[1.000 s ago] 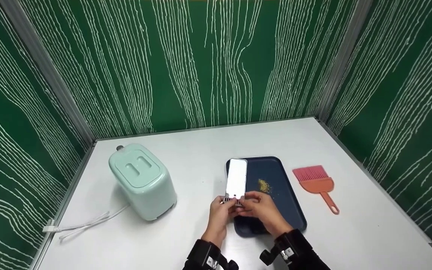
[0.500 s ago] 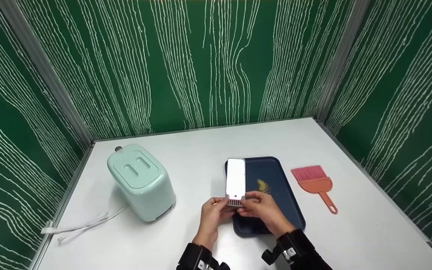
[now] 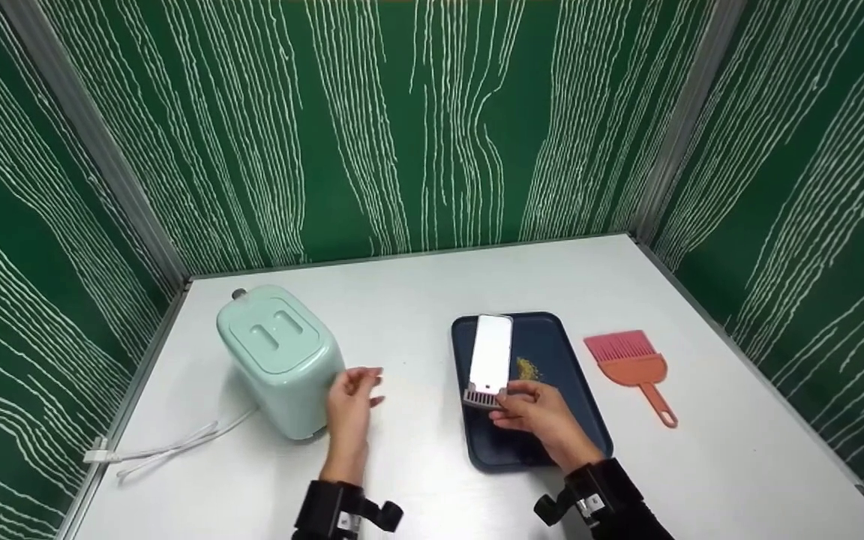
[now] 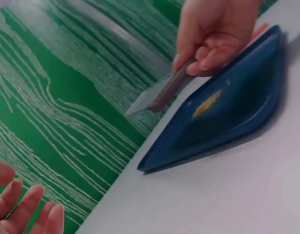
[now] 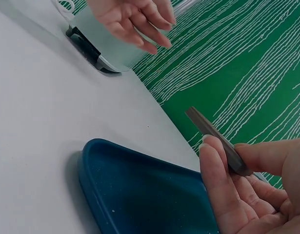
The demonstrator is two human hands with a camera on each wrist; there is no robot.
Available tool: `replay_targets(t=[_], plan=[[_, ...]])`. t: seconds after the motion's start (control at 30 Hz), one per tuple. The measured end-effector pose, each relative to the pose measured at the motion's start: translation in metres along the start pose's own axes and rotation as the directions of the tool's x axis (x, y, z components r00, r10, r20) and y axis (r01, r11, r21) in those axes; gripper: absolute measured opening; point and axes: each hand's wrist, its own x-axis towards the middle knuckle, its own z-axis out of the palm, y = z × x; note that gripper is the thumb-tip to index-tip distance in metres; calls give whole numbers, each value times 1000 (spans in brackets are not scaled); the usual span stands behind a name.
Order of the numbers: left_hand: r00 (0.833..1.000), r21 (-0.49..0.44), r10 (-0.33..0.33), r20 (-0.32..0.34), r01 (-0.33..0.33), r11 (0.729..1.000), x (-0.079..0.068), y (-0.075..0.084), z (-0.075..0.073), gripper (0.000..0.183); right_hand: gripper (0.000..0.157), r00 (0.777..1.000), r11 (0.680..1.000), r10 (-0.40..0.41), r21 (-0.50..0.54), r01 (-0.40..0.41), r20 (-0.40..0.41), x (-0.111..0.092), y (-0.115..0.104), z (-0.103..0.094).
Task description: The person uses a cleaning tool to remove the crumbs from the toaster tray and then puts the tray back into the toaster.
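Note:
My right hand (image 3: 541, 420) pinches a crumb tray (image 3: 490, 356), a long shiny flat plate with a grey slotted end, by the corner of that end. It hangs over the dark blue tray (image 3: 582, 431), where a small heap of yellow crumbs (image 3: 527, 370) lies. In the right wrist view the grey end (image 5: 215, 139) sits between thumb and fingers. My left hand (image 3: 349, 409) holds nothing; its fingers are loosely bent beside the mint green toaster (image 3: 278, 352). From the head view I cannot tell whether they touch.
An orange brush (image 3: 634, 367) with pink bristles lies right of the blue tray. A white cord (image 3: 177, 446) runs from the toaster to the table's left edge. Green walls with white lines stand behind and at both sides.
My left hand has let go of the crumb tray and moved left to the toaster. My right hand has shifted the crumb tray slightly right, tilting it a little.

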Motion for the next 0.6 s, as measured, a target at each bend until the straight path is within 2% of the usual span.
replay_targets(t=[0.07, 0.17, 0.3, 0.37, 0.47, 0.53, 0.6], plan=[[1000, 1, 1, -26, -1, 1000, 4, 6, -9, 15, 48, 1000, 1000, 1, 3, -1, -6, -1, 0, 0], [999, 56, 19, -51, -16, 998, 4, 12, -18, 17, 47, 1000, 1000, 2, 4, -2, -9, -1, 1, 0], [985, 157, 124, -118, -105, 982, -1, 23, -22, 16, 47, 1000, 1000, -6, 1, 6, -6, 0, 2, -1], [967, 199, 204, -155, -171, 965, -1, 32, -24, 14, 48, 1000, 1000, -11, -2, 11, -3, 1, 3, -3], [923, 289, 335, -188, -275, 917, 1, 47, -29, 12, 49, 1000, 1000, -10, -1, 10, 0, 2, 4, -5], [894, 359, 401, -198, -315, 879, 5, 55, -35, 11, 49, 1000, 1000, -1, 0, 1, -5, 2, 4, -5], [871, 434, 445, -210, -325, 840, 10, 63, -41, 10, 49, 1000, 1000, 3, 1, -3, -11, 2, 4, -6]])
